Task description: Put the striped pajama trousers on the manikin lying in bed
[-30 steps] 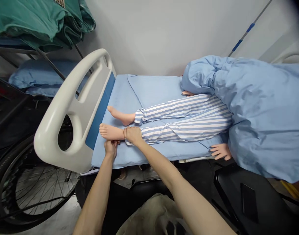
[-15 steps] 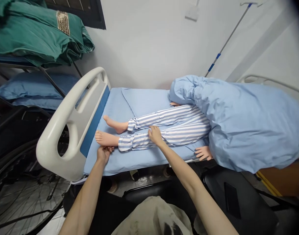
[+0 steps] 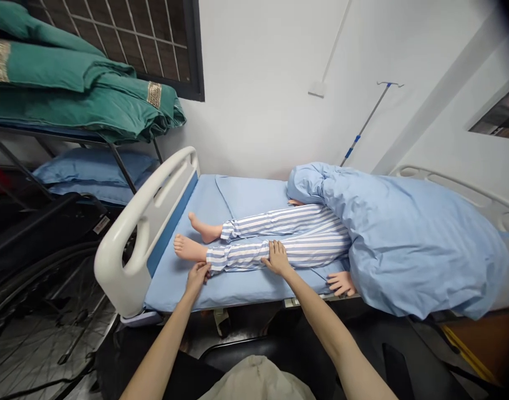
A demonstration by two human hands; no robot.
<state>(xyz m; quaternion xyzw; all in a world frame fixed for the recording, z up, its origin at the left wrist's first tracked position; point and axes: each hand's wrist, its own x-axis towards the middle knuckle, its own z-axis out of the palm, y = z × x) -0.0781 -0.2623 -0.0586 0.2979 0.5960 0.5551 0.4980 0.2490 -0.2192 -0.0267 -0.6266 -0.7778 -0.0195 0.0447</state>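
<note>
A manikin lies on the blue bed sheet (image 3: 246, 194), its legs in blue-and-white striped trousers (image 3: 316, 244). Its bare feet (image 3: 189, 248) point toward the footboard. My left hand (image 3: 198, 278) is closed at the trouser cuff (image 3: 215, 260) of the nearer leg, fingertips pinched at its lower edge. Farther up the same leg, around the knee, my right hand (image 3: 279, 260) lies open with its fingers spread over the cloth. A light blue quilt (image 3: 408, 233) hides the manikin's upper body, with one hand of the manikin (image 3: 341, 283) sticking out beneath it.
The white footboard (image 3: 125, 283) rises at the left, beside a wheelchair wheel (image 3: 50, 289). Green bedding (image 3: 91, 105) lies on a rack over blue pillows (image 3: 100, 166). An IV pole (image 3: 366, 122) stands behind the bed. Black chairs (image 3: 254, 347) are close in front.
My left hand has moved from beside the heel to the trouser cuff. My right hand has shifted slightly up the leg and flattened there. The camera view has tilted up.
</note>
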